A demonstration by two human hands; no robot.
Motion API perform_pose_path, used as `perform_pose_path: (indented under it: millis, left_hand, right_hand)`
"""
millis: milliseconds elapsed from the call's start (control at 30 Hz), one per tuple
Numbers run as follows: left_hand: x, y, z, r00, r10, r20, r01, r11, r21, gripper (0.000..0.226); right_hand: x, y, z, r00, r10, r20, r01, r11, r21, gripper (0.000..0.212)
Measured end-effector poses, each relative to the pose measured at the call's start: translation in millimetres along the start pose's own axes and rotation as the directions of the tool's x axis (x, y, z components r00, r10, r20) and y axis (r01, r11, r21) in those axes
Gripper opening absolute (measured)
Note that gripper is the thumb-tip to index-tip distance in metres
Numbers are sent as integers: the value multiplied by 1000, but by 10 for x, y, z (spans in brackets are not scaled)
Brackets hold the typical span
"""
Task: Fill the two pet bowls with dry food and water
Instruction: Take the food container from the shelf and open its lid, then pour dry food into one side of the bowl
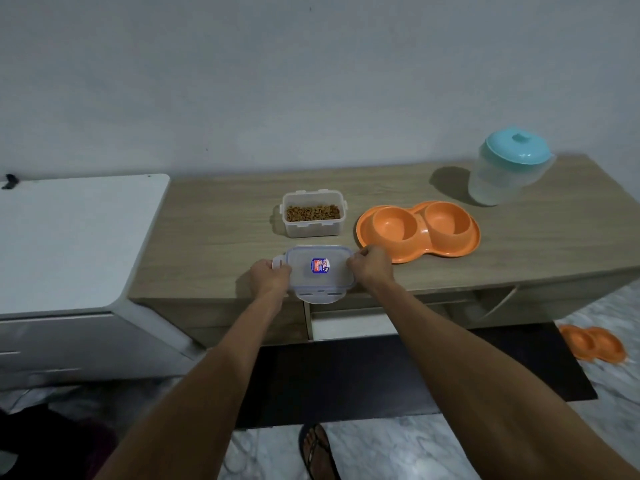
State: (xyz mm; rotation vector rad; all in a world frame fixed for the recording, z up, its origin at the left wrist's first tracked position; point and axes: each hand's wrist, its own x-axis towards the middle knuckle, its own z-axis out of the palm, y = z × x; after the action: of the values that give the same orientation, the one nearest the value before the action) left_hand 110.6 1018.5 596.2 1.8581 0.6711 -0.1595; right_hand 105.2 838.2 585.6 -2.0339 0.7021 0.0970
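Note:
A clear plastic container (312, 213) with brown dry food stands uncovered on the wooden cabinet top (221, 237). Right of it lies an orange double pet bowl (418, 230), both hollows bare. A translucent pitcher with a turquoise lid (506, 168) stands at the back right. The container's clear lid (320, 273), with a blue and red sticker, lies near the cabinet's front edge. My left hand (270, 277) grips its left side and my right hand (370, 266) grips its right side.
A white appliance (69, 244) stands against the cabinet's left side. A drawer (349, 322) below the top is slightly pulled out. A second orange double bowl (594, 344) lies on the marble floor at the right. A dark mat (346, 375) and my sandalled foot (317, 448) are below.

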Motion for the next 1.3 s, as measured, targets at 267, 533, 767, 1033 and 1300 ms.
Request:
perform_pose_path:
  millis: [267, 533, 767, 1033, 1300]
  left_hand:
    - [-22, 69, 56, 982, 183, 54, -190, 918, 347, 63]
    - [1, -50, 179, 823, 493, 281, -537, 518, 666, 67]
    - [237, -73, 308, 771, 453, 448, -628, 418, 657, 80]
    - [323, -105, 358, 766, 442, 468, -637, 421, 646, 81]
    - [216, -75, 309, 758, 427, 493, -648, 407, 644, 80]
  right_hand:
    - [130, -56, 136, 999, -25, -46, 16, 983, -183, 26]
    - [222, -352, 150, 969, -170, -179, 96, 927, -361, 38]
    - [642, -815, 115, 990, -22, -137, 4, 992, -127, 46]
    - [739, -924, 204, 993, 119, -6, -118, 991, 63, 26]
    - [621, -1030, 47, 978, 105, 182, -163, 926, 341, 31]
